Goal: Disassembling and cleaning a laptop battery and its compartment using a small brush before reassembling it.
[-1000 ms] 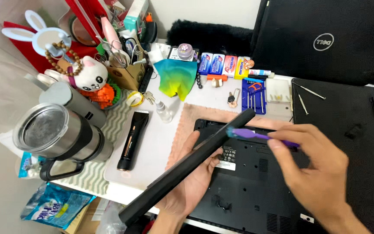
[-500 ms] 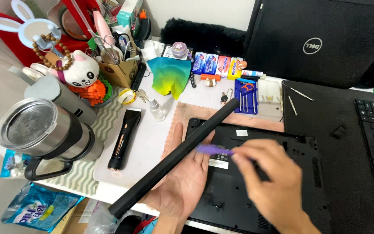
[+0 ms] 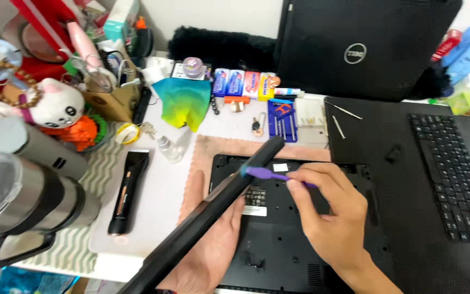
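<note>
Purple pry tool (image 3: 265, 174) pinched in right hand (image 3: 333, 223) fingers — left hand (image 3: 213, 250) grips long black battery (image 3: 208, 218) edge.

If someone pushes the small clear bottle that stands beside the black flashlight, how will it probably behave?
The small clear bottle looks narrow and upright, so a push near its top would probably tip it. It seems mostly empty and therefore light, so it may slide easily on the smooth white mat. Once down, its round body might roll toward the black flashlight.
</note>
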